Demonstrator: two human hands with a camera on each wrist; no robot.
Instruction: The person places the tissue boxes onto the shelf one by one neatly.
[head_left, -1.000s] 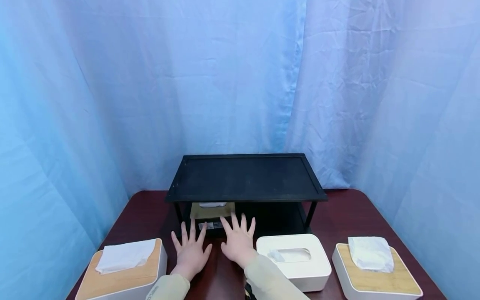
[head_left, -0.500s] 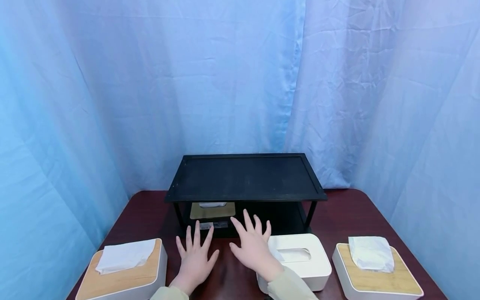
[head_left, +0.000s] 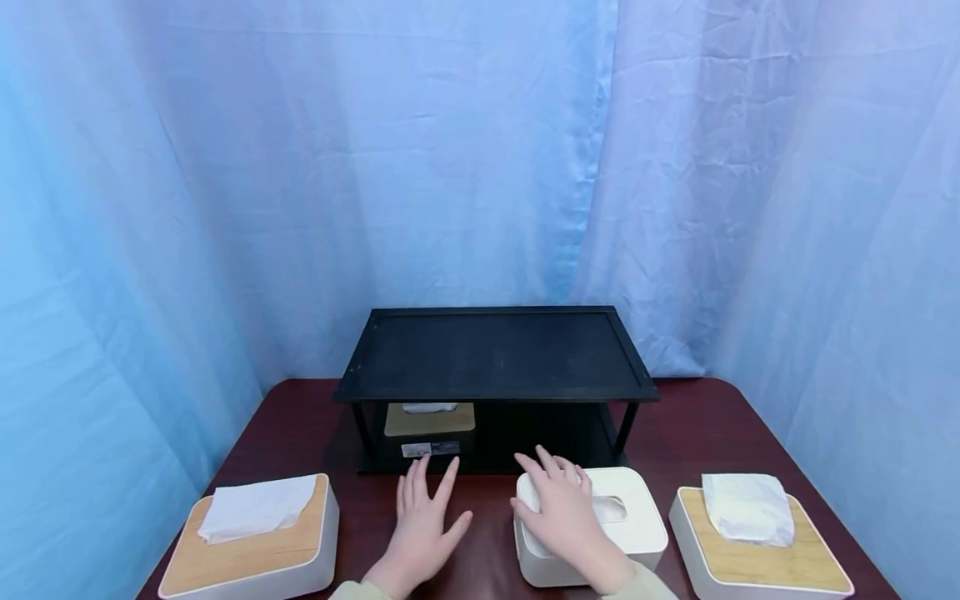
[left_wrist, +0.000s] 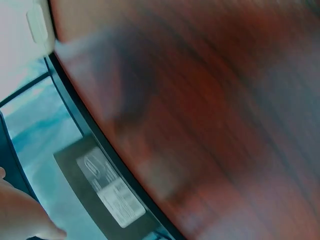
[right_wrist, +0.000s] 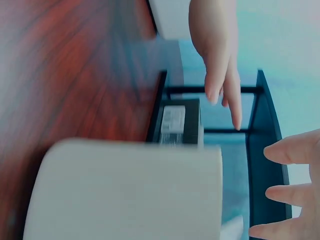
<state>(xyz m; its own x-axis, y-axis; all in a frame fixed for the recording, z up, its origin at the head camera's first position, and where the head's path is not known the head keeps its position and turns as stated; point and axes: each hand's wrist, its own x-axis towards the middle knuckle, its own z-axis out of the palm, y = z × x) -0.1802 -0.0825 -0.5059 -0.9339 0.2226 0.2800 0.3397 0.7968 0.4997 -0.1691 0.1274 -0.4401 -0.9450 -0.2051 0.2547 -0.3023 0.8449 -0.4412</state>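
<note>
My right hand (head_left: 562,512) hovers with spread fingers over the left part of a white tissue box (head_left: 637,508), which has an oval slot in its top. In the right wrist view its fingers (right_wrist: 285,150) are apart from the box wall (right_wrist: 125,190). To the left, my left hand (head_left: 420,529) hangs above the dark red table (head_left: 480,542), fingers loosely extended and thumb out, holding nothing. Its fingertips point toward a wood-topped tissue box (head_left: 430,422) with a label, which stands on the lower level of a black two-tier rack (head_left: 495,354).
One wood-topped tissue box (head_left: 247,550) with a tissue sticking out stands at the left front of the table. Another tissue box (head_left: 780,567), also wood-topped, is at the right front. Pale blue curtains (head_left: 480,167) hang behind and at both sides.
My right hand has moved right, from in front of the rack to over the white tissue box. My left hand has shifted right and slightly nearer, its fingers drawing closer together.
</note>
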